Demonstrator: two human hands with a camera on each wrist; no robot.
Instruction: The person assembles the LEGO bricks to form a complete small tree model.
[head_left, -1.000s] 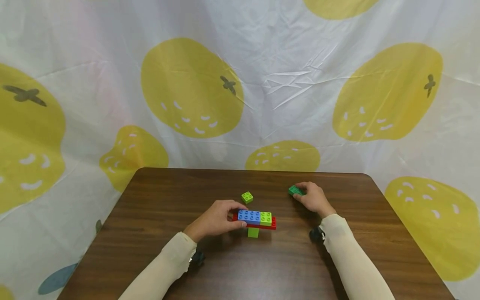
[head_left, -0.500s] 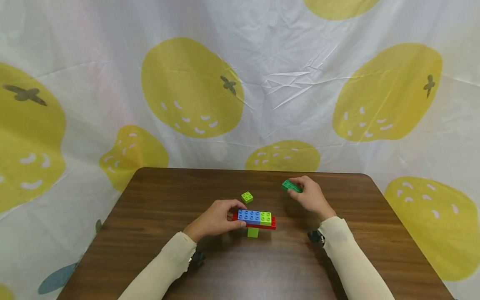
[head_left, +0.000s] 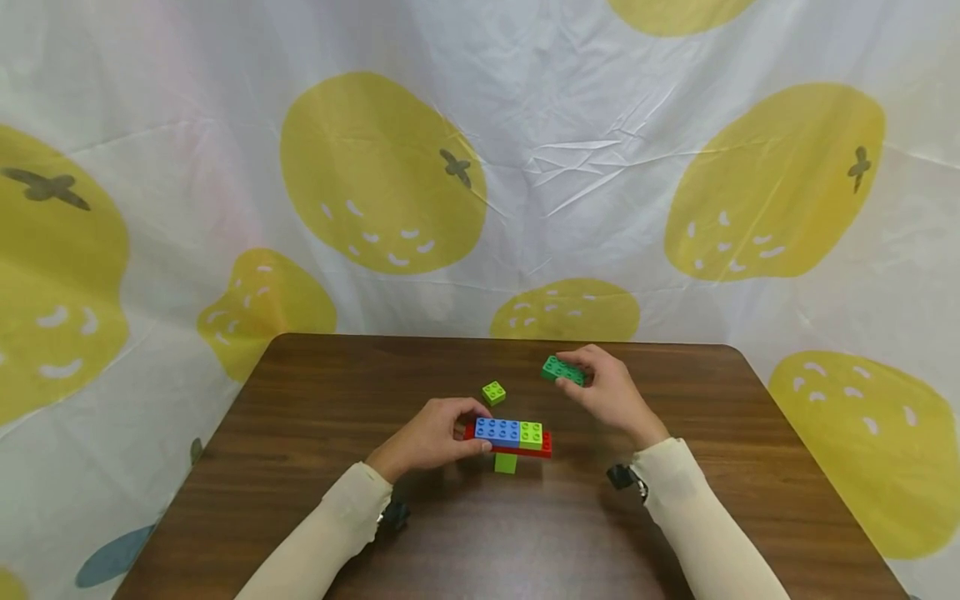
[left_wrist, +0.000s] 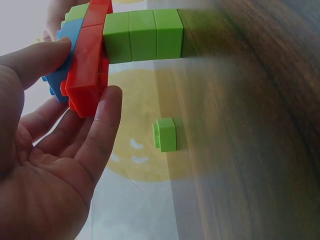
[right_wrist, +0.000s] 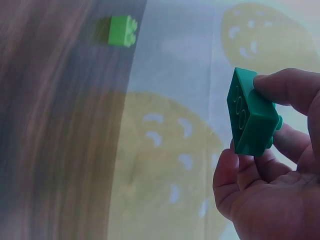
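Observation:
My left hand (head_left: pixel 435 437) grips the left end of a toy-brick build, thumb in front and fingers behind. The build has a layer of red bricks (left_wrist: pixel 85 70), with a blue brick (head_left: pixel 497 431) and a lime brick (head_left: pixel 531 434) side by side on top. Beneath the red layer, a column of lime bricks (left_wrist: pixel 142 36) reaches down to the table. My right hand (head_left: pixel 618 396) pinches a dark green brick (head_left: pixel 562 370) between thumb and fingers. That brick is raised above the table, its hollow underside showing in the right wrist view (right_wrist: pixel 240 110).
A loose lime brick (head_left: pixel 493 392) sits on the wooden table (head_left: pixel 360 375) just behind the build. Behind the table's far edge hangs a white cloth (head_left: pixel 540 208) printed with yellow fruit. Each wrist carries a small dark camera (head_left: pixel 621 477).
My right hand has lifted the dark green brick and carried it left, toward the build. My left hand and the build have stayed in place.

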